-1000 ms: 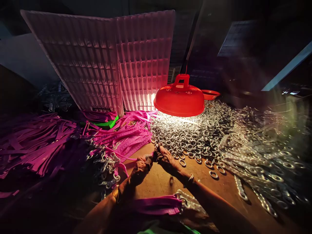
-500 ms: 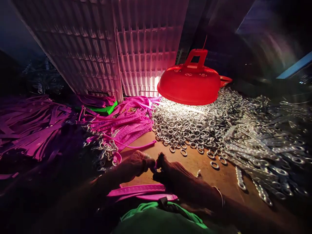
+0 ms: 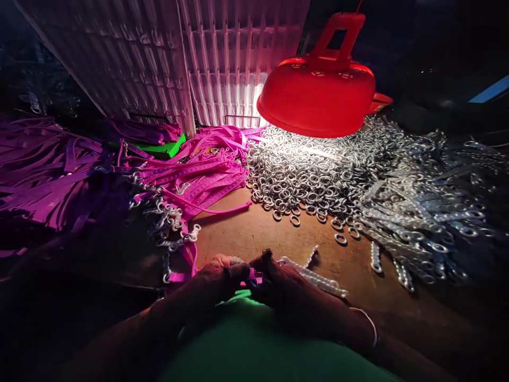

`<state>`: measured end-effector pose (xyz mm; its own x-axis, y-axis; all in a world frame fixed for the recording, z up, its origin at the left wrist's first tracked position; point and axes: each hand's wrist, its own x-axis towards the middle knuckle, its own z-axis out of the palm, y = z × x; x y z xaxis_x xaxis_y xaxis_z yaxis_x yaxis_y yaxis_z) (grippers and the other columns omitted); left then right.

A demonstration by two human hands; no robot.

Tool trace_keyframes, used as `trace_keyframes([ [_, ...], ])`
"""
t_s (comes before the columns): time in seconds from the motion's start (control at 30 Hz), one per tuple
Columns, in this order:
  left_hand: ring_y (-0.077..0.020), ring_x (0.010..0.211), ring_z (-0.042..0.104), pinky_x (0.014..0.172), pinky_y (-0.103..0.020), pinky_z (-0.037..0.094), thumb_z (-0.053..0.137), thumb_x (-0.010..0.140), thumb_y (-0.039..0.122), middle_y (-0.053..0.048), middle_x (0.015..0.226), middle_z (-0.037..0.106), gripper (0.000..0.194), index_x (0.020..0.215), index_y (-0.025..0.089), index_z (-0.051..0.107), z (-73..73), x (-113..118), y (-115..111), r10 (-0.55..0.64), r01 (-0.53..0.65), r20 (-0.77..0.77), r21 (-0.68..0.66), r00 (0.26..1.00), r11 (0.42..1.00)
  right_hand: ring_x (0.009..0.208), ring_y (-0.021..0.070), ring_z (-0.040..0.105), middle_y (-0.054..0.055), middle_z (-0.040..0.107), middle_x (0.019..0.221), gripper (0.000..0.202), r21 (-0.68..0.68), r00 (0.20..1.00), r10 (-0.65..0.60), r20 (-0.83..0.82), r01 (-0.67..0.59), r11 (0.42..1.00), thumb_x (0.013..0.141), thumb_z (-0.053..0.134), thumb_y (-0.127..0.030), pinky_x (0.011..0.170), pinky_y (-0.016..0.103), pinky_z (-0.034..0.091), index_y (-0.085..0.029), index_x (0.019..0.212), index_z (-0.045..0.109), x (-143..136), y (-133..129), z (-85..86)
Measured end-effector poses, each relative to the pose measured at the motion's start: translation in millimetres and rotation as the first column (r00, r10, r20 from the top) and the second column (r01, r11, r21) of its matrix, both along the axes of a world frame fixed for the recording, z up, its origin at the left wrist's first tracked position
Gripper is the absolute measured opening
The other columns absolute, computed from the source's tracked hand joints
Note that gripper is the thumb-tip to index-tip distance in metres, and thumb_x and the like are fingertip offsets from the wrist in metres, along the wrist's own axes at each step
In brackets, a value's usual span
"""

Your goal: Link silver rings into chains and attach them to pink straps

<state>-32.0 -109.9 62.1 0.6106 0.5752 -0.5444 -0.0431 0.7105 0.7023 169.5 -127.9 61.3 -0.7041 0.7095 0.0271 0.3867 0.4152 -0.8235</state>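
While the tabletop (image 3: 234,233) spans mid-frame, two ribbed, translucent panels (image 3: 119,63) stand upright at upper left. Silvery rings (image 3: 310,183) lie heaped from centre to right. Magenta straps (image 3: 47,180) pile at far left, with more at centre-left. Red lampshade (image 3: 314,101), upper right of centre, lit beneath; blocks part of the heap's far side. Pale, ringed strips (image 3: 417,212) spread at right. Green tray (image 3: 173,148), left of centre: magenta straps lie at its left end, whether in or across it unclear.

Left hand (image 3: 222,271) and right hand (image 3: 280,281) meet at lower centre, shadowed. Each grip is closed on a magenta piece (image 3: 258,277), bright, with a glossy patch; fingers cover most of it, so its full shape cannot be told. Just beyond the right hand: two loose strips (image 3: 318,278).
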Motion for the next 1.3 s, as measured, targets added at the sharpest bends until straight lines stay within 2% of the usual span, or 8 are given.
trace_keyframes([
  [0.17, -0.0052, 0.045, 0.019, 0.044, -0.025, 0.010, 0.060, 0.077, 0.053, 0.008, 0.049, 0.029, 0.043, 0.066, 0.012, 0.055, -7.6, -3.4, -6.1, -0.061, 0.061, 0.004, 0.056, 0.998, 0.997, 0.067, 0.0129, 0.047, 0.006, 0.060, 0.087, 0.030, -0.084, 0.986, -0.014, 0.166, 0.029, 0.996, 0.095, 0.039, -0.030, 0.060, 0.025, 0.035, -0.017, 0.122, 0.042, 8.5, -12.0, 0.3],
  [0.3, -0.0050, 0.046, 0.027, 0.044, -0.023, 0.017, 0.063, 0.075, 0.054, 0.005, 0.053, 0.038, 0.044, 0.066, 0.010, 0.060, 3.3, -0.8, -12.8, -0.045, 0.047, -0.028, 0.044, 0.999, 0.998, 0.057, 0.0111, 0.038, 0.001, 0.053, 0.071, 0.027, -0.155, 0.956, -0.104, 0.273, 0.150, 0.976, 0.097, 0.029, -0.034, 0.052, 0.024, 0.026, -0.018, 0.101, 0.051, 0.8, -21.9, 0.7],
  [0.5, -0.0056, 0.046, 0.036, 0.044, -0.021, 0.024, 0.062, 0.075, 0.055, 0.004, 0.054, 0.045, 0.044, 0.066, 0.011, 0.060, 9.2, -0.3, -24.6, -0.025, 0.027, -0.035, 0.060, 0.999, 0.998, 0.049, 0.0096, 0.031, -0.004, 0.043, 0.057, 0.046, -0.433, 0.944, -0.159, 0.289, 0.277, 0.858, 0.098, 0.013, -0.048, 0.046, 0.023, 0.020, -0.019, 0.089, 0.049, -8.7, -22.9, 10.4],
  [0.73, -0.0064, 0.050, 0.033, 0.047, -0.023, 0.024, 0.054, 0.083, 0.052, 0.003, 0.056, 0.042, 0.043, 0.072, 0.011, 0.058, 9.9, 0.3, -27.9, -0.004, 0.004, -0.002, 0.125, 1.000, 0.992, 0.054, 0.0106, 0.039, -0.001, 0.049, 0.064, 0.032, -0.372, 0.935, -0.249, 0.251, 0.331, 0.867, 0.094, 0.029, -0.044, 0.048, 0.023, 0.030, -0.017, 0.094, 0.047, -7.1, -25.5, -13.2],
  [0.83, -0.0073, 0.054, 0.036, 0.050, -0.023, 0.027, 0.055, 0.083, 0.050, 0.001, 0.060, 0.044, 0.043, 0.069, 0.009, 0.058, 6.0, 1.8, -24.4, -0.014, 0.007, 0.045, 0.162, 0.999, 0.987, 0.057, 0.0117, 0.045, 0.000, 0.055, 0.068, 0.022, -0.324, 0.948, -0.175, 0.265, 0.258, 0.910, 0.080, 0.050, -0.029, 0.049, 0.023, 0.030, -0.016, 0.097, 0.045, -9.1, -20.7, -16.4],
  [0.93, -0.0078, 0.053, 0.039, 0.049, -0.023, 0.028, 0.059, 0.079, 0.051, 0.000, 0.059, 0.045, 0.044, 0.062, 0.011, 0.055, -1.8, 3.9, -20.0, -0.030, 0.017, 0.105, 0.120, 0.994, 0.993, 0.052, 0.0116, 0.046, 0.000, 0.055, 0.064, 0.026, -0.339, 0.960, -0.088, 0.267, 0.179, 0.924, 0.072, 0.053, -0.020, 0.044, 0.023, 0.026, -0.016, 0.095, 0.043, -11.9, -16.2, -12.3],
  [1.13, -0.0100, 0.051, 0.044, 0.050, -0.025, 0.032, 0.072, 0.058, 0.058, -0.001, 0.054, 0.048, 0.050, 0.053, 0.012, 0.053, -10.7, 10.7, -19.8, -0.055, 0.055, 0.007, 0.042, 0.998, 0.998, 0.050, 0.0122, 0.040, 0.004, 0.052, 0.067, 0.012, -0.126, 0.961, 0.053, 0.272, -0.019, 0.992, 0.070, 0.047, -0.010, 0.044, 0.027, 0.025, -0.018, 0.080, 0.046, -14.2, -14.0, -2.0],
  [1.3, -0.0075, 0.049, 0.037, 0.048, -0.023, 0.027, 0.062, 0.072, 0.054, 0.002, 0.054, 0.043, 0.045, 0.057, 0.014, 0.049, -7.6, 6.5, -21.9, -0.049, 0.050, -0.013, 0.074, 0.999, 0.996, 0.060, 0.0165, 0.045, 0.004, 0.053, 0.070, 0.020, -0.075, 0.967, 0.125, 0.222, -0.111, 0.991, 0.076, 0.039, -0.004, 0.052, 0.030, 0.032, -0.019, 0.081, 0.051, -9.5, -7.1, 13.3],
])
